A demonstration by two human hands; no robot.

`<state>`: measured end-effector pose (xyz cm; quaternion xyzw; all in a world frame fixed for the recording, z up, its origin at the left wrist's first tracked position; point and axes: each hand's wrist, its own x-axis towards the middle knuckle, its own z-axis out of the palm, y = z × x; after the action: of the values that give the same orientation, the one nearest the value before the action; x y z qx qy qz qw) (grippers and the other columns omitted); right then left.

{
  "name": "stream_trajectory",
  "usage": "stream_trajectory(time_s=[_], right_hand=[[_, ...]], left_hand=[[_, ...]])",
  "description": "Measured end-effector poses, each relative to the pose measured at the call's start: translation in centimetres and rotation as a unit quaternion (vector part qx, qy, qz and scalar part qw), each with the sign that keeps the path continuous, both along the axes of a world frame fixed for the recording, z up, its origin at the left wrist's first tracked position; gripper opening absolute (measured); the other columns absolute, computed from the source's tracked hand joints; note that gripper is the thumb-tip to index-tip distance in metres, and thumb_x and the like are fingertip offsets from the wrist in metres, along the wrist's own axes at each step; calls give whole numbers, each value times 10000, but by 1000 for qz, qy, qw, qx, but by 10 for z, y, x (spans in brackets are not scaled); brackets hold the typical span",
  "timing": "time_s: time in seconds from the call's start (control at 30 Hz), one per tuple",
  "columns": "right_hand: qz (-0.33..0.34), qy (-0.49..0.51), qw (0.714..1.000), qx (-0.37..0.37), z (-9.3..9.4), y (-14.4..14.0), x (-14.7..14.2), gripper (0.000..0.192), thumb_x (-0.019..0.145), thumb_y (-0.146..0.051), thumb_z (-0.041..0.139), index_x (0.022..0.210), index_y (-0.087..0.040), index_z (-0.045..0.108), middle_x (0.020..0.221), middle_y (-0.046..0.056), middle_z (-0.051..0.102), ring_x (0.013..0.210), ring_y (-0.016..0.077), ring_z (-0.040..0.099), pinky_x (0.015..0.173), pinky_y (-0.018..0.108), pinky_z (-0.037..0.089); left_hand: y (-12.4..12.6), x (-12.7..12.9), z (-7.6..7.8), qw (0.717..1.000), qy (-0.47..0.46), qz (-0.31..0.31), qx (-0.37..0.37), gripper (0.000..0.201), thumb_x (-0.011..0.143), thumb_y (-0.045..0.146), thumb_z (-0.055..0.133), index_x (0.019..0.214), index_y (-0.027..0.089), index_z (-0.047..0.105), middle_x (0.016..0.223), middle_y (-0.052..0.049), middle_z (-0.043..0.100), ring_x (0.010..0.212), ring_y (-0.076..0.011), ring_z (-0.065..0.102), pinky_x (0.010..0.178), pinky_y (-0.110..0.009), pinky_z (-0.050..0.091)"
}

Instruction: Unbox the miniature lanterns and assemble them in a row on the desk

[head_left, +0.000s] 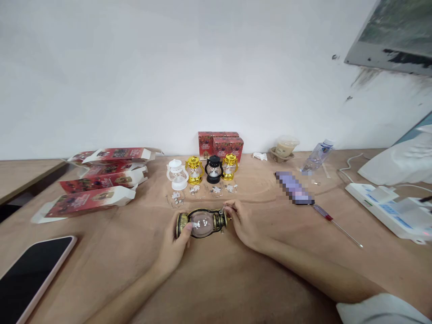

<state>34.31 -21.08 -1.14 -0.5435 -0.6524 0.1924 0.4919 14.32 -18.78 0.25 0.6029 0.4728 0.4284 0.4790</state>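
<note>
My left hand (176,240) is wrapped round the base of a small bronze-coloured lantern (202,223), which lies on its side above the table with its top to the right. At that top, my right hand (241,222) pinches a thin metal wire handle (222,209) against the lantern's cap. Behind my hands stand a white lantern (177,175), a black lantern (214,170) and two gold lanterns, one gold lantern (194,171) between them and another gold lantern (230,167) at the right end. Loose wire handles and small parts (177,196) lie in front of them.
Flattened red boxes (97,180) are piled at left, and upright red boxes (221,145) stand against the wall. A phone (33,279) lies front left. To the right are a screwdriver (332,220), a blurred purple item (294,188), a bottle (317,156), a cup (286,146) and a power strip (384,211).
</note>
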Motion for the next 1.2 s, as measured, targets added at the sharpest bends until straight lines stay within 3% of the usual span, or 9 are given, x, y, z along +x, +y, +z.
stream_trajectory(time_s=[0.13,0.23,0.33,0.43,0.57,0.67,0.83,1.0,1.2], right_hand=[[12,-9,999,37,0,-6,-3,190,918,-325,393,867,-231,550,790,34,644,726,159,607,702,303,491],[-11,59,998,31,-7,4,3,215,919,-373,395,914,-219,545,724,8,612,644,136,571,650,280,483],[-89,130,987,23,-13,29,27,272,897,-436,411,883,-193,534,711,5,607,581,122,537,584,261,472],[-224,94,969,35,-13,54,66,377,863,-510,404,833,-160,539,717,43,628,561,134,535,564,281,470],[-286,26,957,48,-11,65,110,425,856,-517,419,863,-126,586,776,98,646,647,178,555,630,326,456],[-264,-71,961,42,-10,63,120,369,857,-471,473,814,-147,643,822,105,673,691,193,555,706,350,438],[-169,-236,957,6,-11,61,110,235,849,-316,560,706,-189,697,765,86,683,814,219,567,799,344,412],[-152,-326,933,-14,-10,58,105,202,838,-156,520,820,-172,721,886,110,680,852,221,569,797,331,410],[-152,-373,915,-13,-7,52,102,233,832,-151,503,926,-171,715,933,99,679,881,222,573,802,322,416]], left_hand=[[3,3,4,999,-10,29,-15,380,655,542,556,768,191,468,451,95,389,385,-77,339,407,-205,309],[6,1,0,997,-55,41,-22,350,665,516,562,759,197,452,473,88,396,392,-77,357,395,-201,319],[10,-1,-8,992,-110,50,-31,333,696,501,557,774,198,443,522,78,406,401,-74,366,375,-196,313],[10,-2,-8,993,-112,32,-23,342,712,491,573,840,197,455,571,70,439,425,-80,395,390,-200,327],[2,-4,1,993,-44,62,87,347,673,412,648,887,201,475,707,31,512,597,-119,498,530,-230,418],[-3,-7,2,969,30,86,230,322,666,346,684,877,211,481,814,1,524,770,-164,533,692,-282,458],[-1,-13,-6,861,138,129,472,389,661,300,734,972,243,507,995,-33,557,963,-241,552,824,-400,435],[11,-19,-6,832,188,41,521,321,755,239,670,1022,227,492,1086,-77,663,1125,-293,569,973,-502,322],[15,-21,-4,822,234,-20,520,344,786,259,641,1111,228,534,1103,-75,675,1127,-271,566,903,-431,379]])
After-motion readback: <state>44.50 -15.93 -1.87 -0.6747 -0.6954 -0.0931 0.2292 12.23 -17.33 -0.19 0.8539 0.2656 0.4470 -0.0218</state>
